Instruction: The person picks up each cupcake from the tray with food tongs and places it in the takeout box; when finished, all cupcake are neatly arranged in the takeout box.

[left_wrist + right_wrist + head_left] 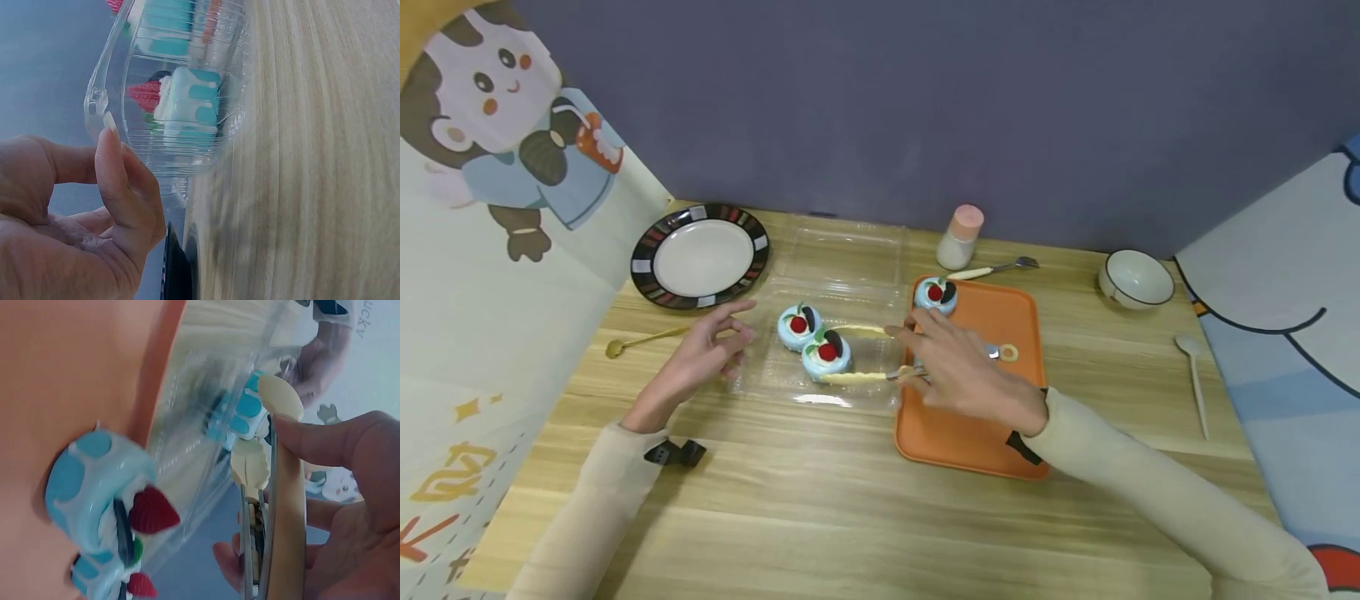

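Gripping in right hand tongs, spread wide about front cake in box, at nine o'clock of tray. Holding nothing in left hand, at box's nine. Expect light, soft, smearable on top; best pinched low round sides.

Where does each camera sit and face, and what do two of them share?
Head: on the head, looking forward and down at the table; left hand, right hand and sleeves show.
Left wrist: on that wrist, looking across the table at the box and cakes; left hand shows.
Right wrist: on that wrist, looking along the tongs toward the box; right hand shows, left hand beyond.
Shared: head and right wrist both show tongs and tray.
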Action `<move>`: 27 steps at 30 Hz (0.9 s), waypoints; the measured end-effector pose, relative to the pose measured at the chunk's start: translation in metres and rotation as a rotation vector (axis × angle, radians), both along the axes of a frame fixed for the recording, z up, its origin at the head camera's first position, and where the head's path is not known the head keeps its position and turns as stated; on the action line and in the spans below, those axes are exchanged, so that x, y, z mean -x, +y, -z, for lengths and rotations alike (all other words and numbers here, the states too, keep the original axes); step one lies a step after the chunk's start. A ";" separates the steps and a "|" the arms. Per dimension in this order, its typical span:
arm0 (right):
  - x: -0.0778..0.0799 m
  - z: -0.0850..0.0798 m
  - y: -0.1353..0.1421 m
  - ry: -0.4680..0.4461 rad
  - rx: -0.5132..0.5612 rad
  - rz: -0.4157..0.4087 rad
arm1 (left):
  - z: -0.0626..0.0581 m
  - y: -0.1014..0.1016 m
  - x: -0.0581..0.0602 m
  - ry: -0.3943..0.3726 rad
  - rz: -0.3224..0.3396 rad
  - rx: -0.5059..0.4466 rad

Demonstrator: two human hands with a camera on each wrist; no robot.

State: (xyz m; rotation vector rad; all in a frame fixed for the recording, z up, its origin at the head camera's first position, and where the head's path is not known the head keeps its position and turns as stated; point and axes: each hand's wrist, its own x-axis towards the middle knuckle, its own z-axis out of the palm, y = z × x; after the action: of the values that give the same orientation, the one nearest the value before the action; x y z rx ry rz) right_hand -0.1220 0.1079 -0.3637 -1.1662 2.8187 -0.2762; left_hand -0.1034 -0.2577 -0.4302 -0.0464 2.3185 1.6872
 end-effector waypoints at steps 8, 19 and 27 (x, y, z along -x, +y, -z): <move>0.001 0.009 -0.018 -0.043 -0.022 -0.063 | 0.001 0.001 0.001 -0.008 -0.002 -0.015; 0.002 0.017 -0.027 -0.020 0.006 -0.083 | 0.001 0.001 -0.001 -0.007 -0.010 -0.023; -0.002 0.025 -0.026 -0.036 0.013 -0.048 | 0.001 0.001 -0.001 -0.011 -0.010 -0.028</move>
State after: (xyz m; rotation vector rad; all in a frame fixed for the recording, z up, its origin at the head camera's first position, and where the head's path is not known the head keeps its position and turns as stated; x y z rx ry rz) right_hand -0.1202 0.0815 -0.3883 -1.2163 2.7580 -0.3091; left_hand -0.1028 -0.2564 -0.4309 -0.0615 2.2895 1.7198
